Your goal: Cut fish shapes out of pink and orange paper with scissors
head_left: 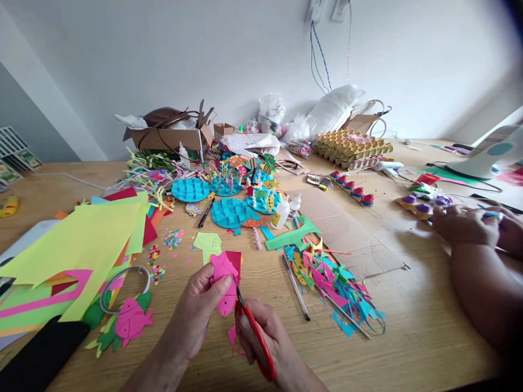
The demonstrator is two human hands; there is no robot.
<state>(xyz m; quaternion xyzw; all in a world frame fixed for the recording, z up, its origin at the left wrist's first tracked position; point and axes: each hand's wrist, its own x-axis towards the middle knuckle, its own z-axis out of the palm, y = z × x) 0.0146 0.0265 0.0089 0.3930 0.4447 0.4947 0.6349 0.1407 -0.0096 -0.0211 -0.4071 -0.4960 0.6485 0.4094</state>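
Note:
Pinched in my left hand (195, 305) is a pink paper fish (223, 268), held upright over the table with pen marks on it. My right hand (267, 332) grips red-handled scissors (258, 335), whose blades meet the right edge of the pink fish. Behind the fish lie a piece of dark red paper (234, 261) and a yellow-green paper with a fish drawn on it (208, 240). A small pink scrap (232, 334) sits below, beside my right hand. To the left, another cut pink fish (133, 320) rests on green ones near a roll of tape (125, 288).
Coloured paper sheets (81, 234) and a black object (44, 354) occupy the left. Blue paper discs (231, 212), glue bottles (281, 213), a pen (296, 287), paper scraps (335, 286) and cardboard (351, 234) lie ahead and right. Another person's hands (466, 226) work at far right by egg-carton pieces (412, 206).

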